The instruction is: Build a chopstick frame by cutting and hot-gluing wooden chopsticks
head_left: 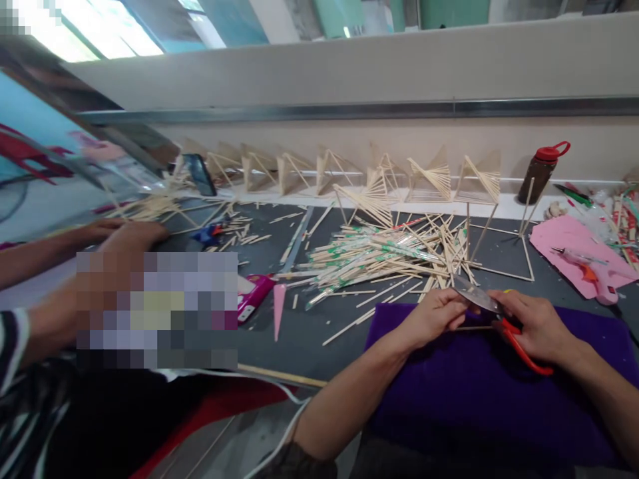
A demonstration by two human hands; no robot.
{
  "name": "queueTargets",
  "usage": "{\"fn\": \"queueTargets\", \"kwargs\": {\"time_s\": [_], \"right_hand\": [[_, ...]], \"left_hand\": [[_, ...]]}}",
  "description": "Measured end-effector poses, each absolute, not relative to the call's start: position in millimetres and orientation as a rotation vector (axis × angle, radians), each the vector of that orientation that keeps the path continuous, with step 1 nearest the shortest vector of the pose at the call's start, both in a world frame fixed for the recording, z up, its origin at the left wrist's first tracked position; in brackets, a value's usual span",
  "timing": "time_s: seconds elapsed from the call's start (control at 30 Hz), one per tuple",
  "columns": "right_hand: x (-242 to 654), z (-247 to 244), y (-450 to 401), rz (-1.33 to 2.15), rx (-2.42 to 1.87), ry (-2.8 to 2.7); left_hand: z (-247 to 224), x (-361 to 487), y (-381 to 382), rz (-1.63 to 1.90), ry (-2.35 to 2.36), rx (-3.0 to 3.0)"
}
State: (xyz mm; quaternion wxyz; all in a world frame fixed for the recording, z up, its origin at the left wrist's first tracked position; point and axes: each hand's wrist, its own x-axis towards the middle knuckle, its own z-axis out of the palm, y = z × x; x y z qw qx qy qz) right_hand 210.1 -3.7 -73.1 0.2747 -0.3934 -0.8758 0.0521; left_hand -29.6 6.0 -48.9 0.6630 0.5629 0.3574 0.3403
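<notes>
Over a purple cloth (449, 399), my right hand (532, 326) is closed round red-handled scissors (529, 356), whose metal blades point up and left. My left hand (439, 313) is pinched beside the blades, with its fingers on a thin wooden stick (472, 328) that runs across toward the right hand. Just beyond the hands lies a big heap of sticks (369, 256), many in clear and green wrappers. A thin square stick frame (530, 256) stands behind my right hand.
Fan-shaped stick models (294, 174) line the wall. A brown bottle (536, 174), a pink glue gun (596, 269) on pink paper and tangled wrappers are at right. To the left are a phone (200, 174), a magenta case (255, 297) and a co-worker's arms (74, 299).
</notes>
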Motion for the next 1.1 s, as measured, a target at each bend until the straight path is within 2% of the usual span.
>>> {"fn": "queueTargets", "kwargs": {"time_s": [0.33, 0.63, 1.1], "right_hand": [[222, -77, -1, 0.114, -1.082, -2.343], [218, -73, 4, 0.104, -1.127, -2.362], [205, -67, 2, 0.139, -1.150, -2.429]], "left_hand": [[-53, -21, 10, 0.842, 0.703, 1.280], [-41, -25, 13, 0.799, 0.792, 1.280], [-36, -28, 8, 0.922, 0.870, 1.155]]}}
